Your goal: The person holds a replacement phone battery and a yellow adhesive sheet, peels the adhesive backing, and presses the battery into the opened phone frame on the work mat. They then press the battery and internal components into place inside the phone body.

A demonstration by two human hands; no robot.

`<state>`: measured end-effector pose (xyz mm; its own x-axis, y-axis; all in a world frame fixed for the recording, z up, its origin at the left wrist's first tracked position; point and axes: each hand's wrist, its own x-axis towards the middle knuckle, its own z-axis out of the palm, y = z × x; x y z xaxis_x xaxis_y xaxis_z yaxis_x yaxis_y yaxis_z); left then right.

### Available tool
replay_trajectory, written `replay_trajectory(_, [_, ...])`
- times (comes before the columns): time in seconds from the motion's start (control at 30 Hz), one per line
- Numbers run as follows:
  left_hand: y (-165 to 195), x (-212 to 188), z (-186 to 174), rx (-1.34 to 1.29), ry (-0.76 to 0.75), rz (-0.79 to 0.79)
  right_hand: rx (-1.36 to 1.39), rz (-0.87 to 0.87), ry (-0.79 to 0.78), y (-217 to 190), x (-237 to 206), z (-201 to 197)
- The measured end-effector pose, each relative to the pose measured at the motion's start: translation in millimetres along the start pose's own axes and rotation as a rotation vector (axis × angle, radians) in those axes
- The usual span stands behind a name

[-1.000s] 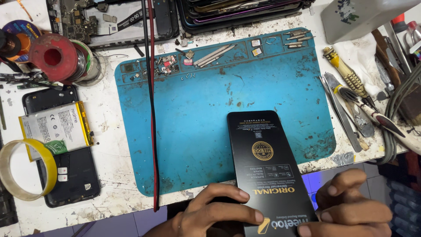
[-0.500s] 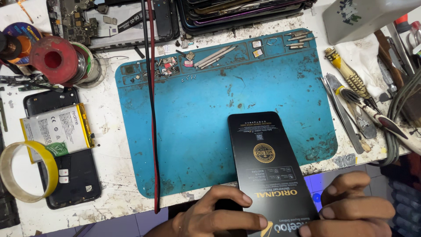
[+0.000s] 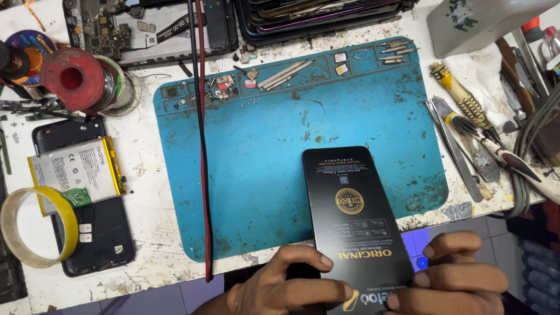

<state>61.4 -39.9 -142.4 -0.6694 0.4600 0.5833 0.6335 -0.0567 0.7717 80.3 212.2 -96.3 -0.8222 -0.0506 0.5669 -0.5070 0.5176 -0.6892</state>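
Left hand (image 3: 286,286) and right hand (image 3: 458,280) both grip a flat black box (image 3: 356,224) at its near end; box's far end overlies blue mat (image 3: 245,175); red-black cable (image 3: 201,146) crosses mat's left part.

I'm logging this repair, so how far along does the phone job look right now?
Done: an opened phone lies left of the blue mat with its back off and its battery lying loose on it; small screws and parts sit along the mat's top edge. In hand: the left hand and right hand hold a flat black package, unopened as far as shows. Left: opening it; the phone remains unassembled.
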Motion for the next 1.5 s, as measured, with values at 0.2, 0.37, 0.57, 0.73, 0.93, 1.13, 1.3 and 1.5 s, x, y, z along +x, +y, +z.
replay_trajectory(0.2, [-1,3,-6,-0.051,0.005,0.056,0.061,-0.167,0.049,1,12,10])
replay_trajectory(0.37, [6,6,-7,-0.192,0.060,-0.037,0.140,-0.163,0.133,10,15,9])
replay_trajectory(0.57, [21,18,7,-0.261,0.271,-0.216,0.234,-0.183,0.144,6,29,21])
replay_trajectory(0.73, [14,15,-10,-0.320,0.234,-0.138,0.062,-0.075,-0.080,14,54,19])
replay_trajectory(0.93, [19,30,-8,-0.495,0.449,-0.044,0.030,-0.089,-0.035,13,60,13])
replay_trajectory(1.13, [22,60,-13,-0.510,0.651,-0.119,-0.208,-0.041,-0.233,-8,78,-22])
replay_trajectory(1.3, [28,73,-22,-0.178,0.488,-0.209,-0.207,-0.187,-0.328,-8,96,-18])
replay_trajectory(1.5, [14,62,-28,0.082,0.307,-0.282,-0.215,-0.224,-0.355,0,96,-5])
